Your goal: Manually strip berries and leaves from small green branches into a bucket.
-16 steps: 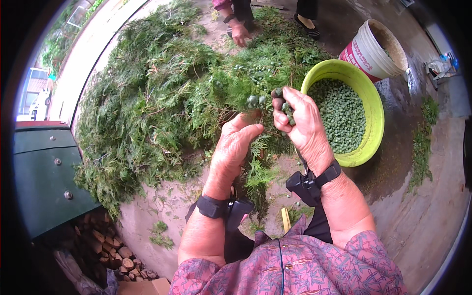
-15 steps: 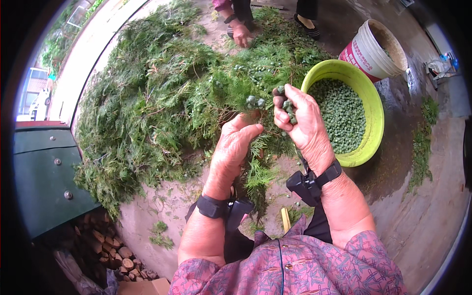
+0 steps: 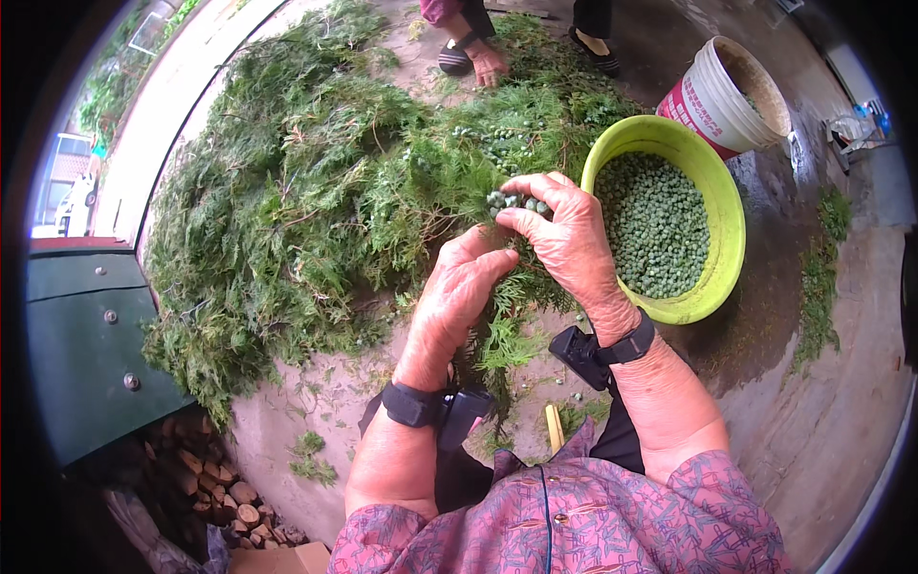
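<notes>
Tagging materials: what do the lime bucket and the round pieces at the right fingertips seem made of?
The lime bucket is probably plastic, satin: smooth rim, one colour throughout. The round pieces look like plant matter, matt: dull green, beside leafy sprigs.

Left hand [image 3: 451, 298]: ends of fingers hidden; grip on sprigs [image 3: 505, 346] cannot be told. Small cones [image 3: 497, 202] partly hidden by right hand [image 3: 572, 244]. Co-worker [image 3: 488, 65] cut off by upper edge. White bucket [image 3: 706, 100] partly behind yellow-green bucket [image 3: 732, 230].
</notes>
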The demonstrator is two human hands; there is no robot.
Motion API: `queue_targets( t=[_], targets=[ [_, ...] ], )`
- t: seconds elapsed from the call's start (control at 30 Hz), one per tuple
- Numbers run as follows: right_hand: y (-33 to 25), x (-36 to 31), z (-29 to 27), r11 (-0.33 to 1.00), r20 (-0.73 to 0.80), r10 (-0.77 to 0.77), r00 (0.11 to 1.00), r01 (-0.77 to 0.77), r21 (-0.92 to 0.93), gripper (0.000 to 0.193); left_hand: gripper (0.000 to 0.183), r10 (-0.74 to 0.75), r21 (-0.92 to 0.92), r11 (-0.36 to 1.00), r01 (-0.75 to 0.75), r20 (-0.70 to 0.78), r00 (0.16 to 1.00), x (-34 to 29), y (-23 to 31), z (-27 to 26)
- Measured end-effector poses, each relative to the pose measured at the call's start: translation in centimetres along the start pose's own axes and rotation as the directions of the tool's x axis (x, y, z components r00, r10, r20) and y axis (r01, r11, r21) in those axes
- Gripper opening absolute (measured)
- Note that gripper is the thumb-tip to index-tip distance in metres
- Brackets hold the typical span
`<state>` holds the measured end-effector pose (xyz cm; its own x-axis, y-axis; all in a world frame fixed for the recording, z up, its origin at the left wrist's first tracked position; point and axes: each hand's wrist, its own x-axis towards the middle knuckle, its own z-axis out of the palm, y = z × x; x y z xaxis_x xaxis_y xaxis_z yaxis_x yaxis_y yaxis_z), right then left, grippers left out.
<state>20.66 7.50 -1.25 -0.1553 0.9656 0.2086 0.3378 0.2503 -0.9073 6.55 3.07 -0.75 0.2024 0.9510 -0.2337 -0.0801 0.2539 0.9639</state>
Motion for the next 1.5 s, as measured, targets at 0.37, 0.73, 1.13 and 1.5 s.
queue_targets(
  t=[0.37,0.73,1.13,1.5],
  targets=[
    [0.5,0.3,-0.8,0.337,0.213,0.603,0.768,-0.488,0.805,0.024,0.033,-0.084,-0.138,0.987,0.083,-0.004,0.996,-0.6,0.7,0.1],
    [1.7,1.3,-2.1,0.128,0.211,0.575,0.791,-0.342,0.931,0.015,0.033,-0.130,-0.057,0.990,0.128,-0.034,0.991,-0.4,0.3,-0.1],
    [-0.6,1.0,-1.7,0.987,0.137,-0.098,0.986,0.114,-0.115,0.026,0.030,0.065,0.588,0.809,0.015,-0.116,0.991,-0.6,-0.5,0.5],
    [1.1,0.6,-2.8,0.926,0.298,-0.082,0.951,0.183,-0.330,0.030,0.035,0.209,0.974,0.225,0.015,-0.064,0.976,-1.1,-0.6,1.2]
  ],
)
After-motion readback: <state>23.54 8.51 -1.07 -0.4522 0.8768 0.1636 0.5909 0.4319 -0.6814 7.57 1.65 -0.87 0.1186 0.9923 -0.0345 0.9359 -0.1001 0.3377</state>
